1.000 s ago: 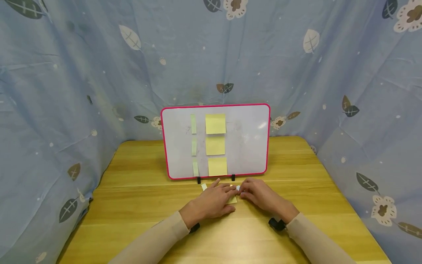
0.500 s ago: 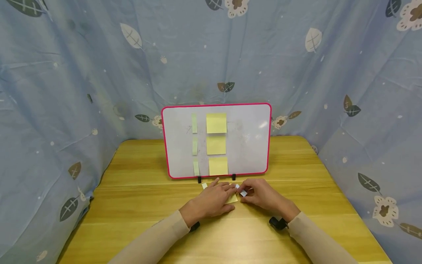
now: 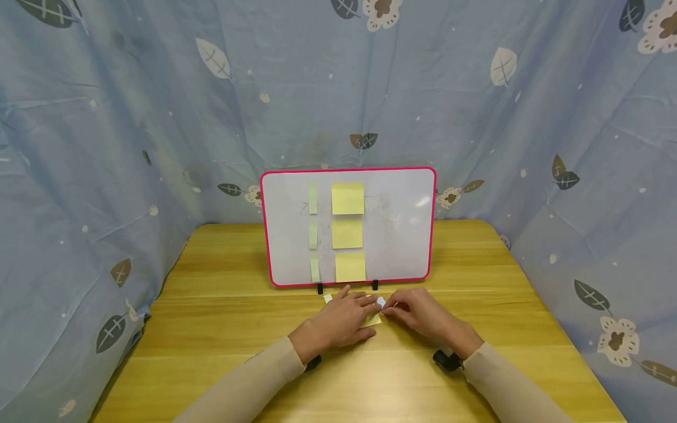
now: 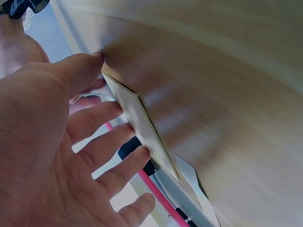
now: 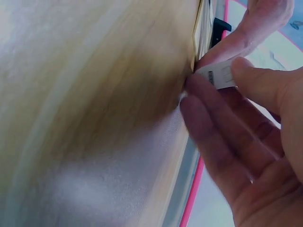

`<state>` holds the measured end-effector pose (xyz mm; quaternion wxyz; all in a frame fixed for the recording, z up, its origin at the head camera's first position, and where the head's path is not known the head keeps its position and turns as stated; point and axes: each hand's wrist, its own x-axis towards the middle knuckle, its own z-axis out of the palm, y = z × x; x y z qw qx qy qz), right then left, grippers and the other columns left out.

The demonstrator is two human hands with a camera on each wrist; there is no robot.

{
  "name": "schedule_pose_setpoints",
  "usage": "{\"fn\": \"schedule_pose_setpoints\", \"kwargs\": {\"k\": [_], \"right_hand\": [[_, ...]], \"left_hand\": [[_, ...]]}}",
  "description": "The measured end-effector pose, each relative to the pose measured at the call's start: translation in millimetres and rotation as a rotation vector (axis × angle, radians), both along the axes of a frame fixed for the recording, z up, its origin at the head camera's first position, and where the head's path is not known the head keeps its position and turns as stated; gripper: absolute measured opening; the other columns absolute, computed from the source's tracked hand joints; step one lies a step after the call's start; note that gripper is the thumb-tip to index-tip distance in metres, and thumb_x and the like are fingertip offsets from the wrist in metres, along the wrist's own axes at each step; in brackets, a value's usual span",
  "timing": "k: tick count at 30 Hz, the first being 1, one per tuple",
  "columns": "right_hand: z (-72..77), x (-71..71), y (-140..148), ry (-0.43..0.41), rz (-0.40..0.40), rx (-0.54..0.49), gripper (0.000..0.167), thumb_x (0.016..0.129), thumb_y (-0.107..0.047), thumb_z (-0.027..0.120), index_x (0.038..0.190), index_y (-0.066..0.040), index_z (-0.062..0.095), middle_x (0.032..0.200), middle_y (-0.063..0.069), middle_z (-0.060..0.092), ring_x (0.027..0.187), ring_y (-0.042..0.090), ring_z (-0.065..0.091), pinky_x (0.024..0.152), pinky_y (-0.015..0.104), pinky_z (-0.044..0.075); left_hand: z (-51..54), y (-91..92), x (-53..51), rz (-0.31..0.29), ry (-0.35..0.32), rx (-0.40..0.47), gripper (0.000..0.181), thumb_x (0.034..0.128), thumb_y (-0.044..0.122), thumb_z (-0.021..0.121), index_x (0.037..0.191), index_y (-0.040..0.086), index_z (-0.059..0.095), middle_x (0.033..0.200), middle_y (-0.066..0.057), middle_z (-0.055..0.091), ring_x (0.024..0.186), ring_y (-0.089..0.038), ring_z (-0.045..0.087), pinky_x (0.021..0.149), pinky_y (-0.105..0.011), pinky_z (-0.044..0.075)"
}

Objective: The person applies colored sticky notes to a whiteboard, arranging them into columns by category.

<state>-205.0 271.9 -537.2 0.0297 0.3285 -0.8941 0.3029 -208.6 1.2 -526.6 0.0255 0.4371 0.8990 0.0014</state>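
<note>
My left hand (image 3: 338, 320) lies with spread, straight fingers over a yellow sticky note pad (image 3: 374, 320) in the head view; its fingers rest on that pad (image 4: 144, 127) in the left wrist view. To its right, my right hand (image 3: 420, 312) pinches a small whitish paper strip (image 5: 220, 76) with printed marks between thumb and fingers. One left finger reaches the strip's near end in the right wrist view. Beyond the left fingertips lies a pale strip pad (image 3: 327, 298), partly covered by the hand. Most of the yellow pad is hidden.
A whiteboard (image 3: 402, 235) with a pink rim stands upright behind the hands on black feet (image 3: 375, 285). Three yellow sticky notes (image 3: 347, 198) and three pale green strips (image 3: 313, 198) are stuck on it in columns. Patterned curtains (image 3: 296, 88) surround the wooden table (image 3: 222, 329).
Half a second ago the whitish strip stuck out at a slant by the right fingers; now the right fingers are closer together and cover more of it. The left hand has stayed on the yellow pad.
</note>
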Motion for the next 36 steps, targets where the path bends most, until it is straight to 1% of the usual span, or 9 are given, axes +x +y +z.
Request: {"fn": "schedule_pose_setpoints", "kwargs": {"k": [6,16,20,24,27,29,31,34,36], "right_hand": [[-3.0,-0.6,-2,0.015,-0.005,0.018,0.009,0.105,-0.01,0.087,0.103,-0.018,0.091,0.101,-0.009,0.085,0.094,0.002,0.077,0.084,0.027,0.066],[-9.0,2.5,-4,-0.051,-0.041,-0.021,0.011,0.102,-0.012,0.091,0.097,-0.021,0.091,0.095,-0.013,0.082,0.088,-0.004,0.07,0.078,0.022,0.061],[-10.2,1.5,-7,-0.098,-0.087,-0.044,0.013,0.1,-0.013,0.094,0.094,-0.023,0.089,0.092,-0.016,0.082,0.083,-0.005,0.07,0.076,0.021,0.06],[-8.1,1.7,-8,-0.162,-0.132,-0.081,0.014,0.098,-0.015,0.096,0.091,-0.024,0.087,0.088,-0.016,0.082,0.079,-0.005,0.071,0.074,0.021,0.062],[-6.7,2.6,-8,-0.2,-0.155,-0.094,0.014,0.096,-0.018,0.098,0.088,-0.023,0.087,0.086,-0.015,0.083,0.078,-0.004,0.072,0.074,0.021,0.061],[-5.9,3.1,-8,-0.225,-0.176,-0.093,0.015,0.095,-0.021,0.099,0.086,-0.024,0.087,0.085,-0.016,0.083,0.078,-0.003,0.072,0.074,0.02,0.061],[-5.6,3.1,-7,-0.243,-0.195,-0.09,0.016,0.094,-0.024,0.1,0.084,-0.025,0.088,0.084,-0.017,0.083,0.078,-0.003,0.072,0.074,0.02,0.059],[-5.4,1.7,-7,-0.267,-0.209,-0.092,0.016,0.093,-0.025,0.1,0.082,-0.026,0.088,0.084,-0.016,0.083,0.079,-0.001,0.073,0.074,0.021,0.059],[-5.5,0.1,-6,-0.279,-0.208,-0.092,0.016,0.093,-0.025,0.1,0.082,-0.026,0.089,0.085,-0.015,0.084,0.081,-0.001,0.074,0.075,0.021,0.059]], "left_hand": [[2.2,0.8,1.0,-0.001,-0.001,-0.004,0.063,0.1182,0.052,0.066,0.172,0.022,0.06,0.182,-0.001,0.054,0.168,-0.026,0.056,0.142,-0.063,0.04],[1.4,2.2,0.4,-0.012,0.014,-0.009,0.064,0.1173,0.052,0.068,0.172,0.021,0.059,0.182,-0.001,0.055,0.167,-0.025,0.056,0.141,-0.061,0.041],[0.2,1.8,1.1,-0.014,0.0,-0.002,0.063,0.118,0.052,0.067,0.171,0.02,0.06,0.182,-0.001,0.055,0.169,-0.024,0.054,0.142,-0.06,0.039],[0.1,0.7,1.9,-0.036,-0.007,0.027,0.056,0.118,0.05,0.068,0.165,0.021,0.066,0.18,-0.002,0.057,0.168,-0.024,0.055,0.142,-0.061,0.039],[-0.6,-0.2,1.7,-0.049,-0.013,0.033,0.052,0.1183,0.048,0.068,0.164,0.022,0.068,0.179,-0.003,0.059,0.167,-0.024,0.056,0.141,-0.06,0.042],[-1.2,-0.2,1.3,-0.054,-0.015,0.029,0.051,0.1186,0.045,0.069,0.164,0.023,0.069,0.178,-0.004,0.06,0.167,-0.024,0.057,0.139,-0.057,0.045],[-1.7,0.0,0.6,-0.053,-0.015,0.029,0.049,0.1183,0.041,0.07,0.164,0.024,0.069,0.177,-0.003,0.061,0.165,-0.023,0.059,0.134,-0.049,0.052],[-3.2,1.2,-0.7,-0.052,-0.004,0.037,0.044,0.117,0.034,0.074,0.161,0.026,0.072,0.174,-0.002,0.064,0.162,-0.023,0.063,0.121,-0.039,0.063],[-3.9,2.2,-1.3,-0.051,-0.001,0.045,0.043,0.1156,0.03,0.076,0.158,0.027,0.074,0.172,-0.001,0.066,0.16,-0.023,0.065,0.112,-0.034,0.067]]}}
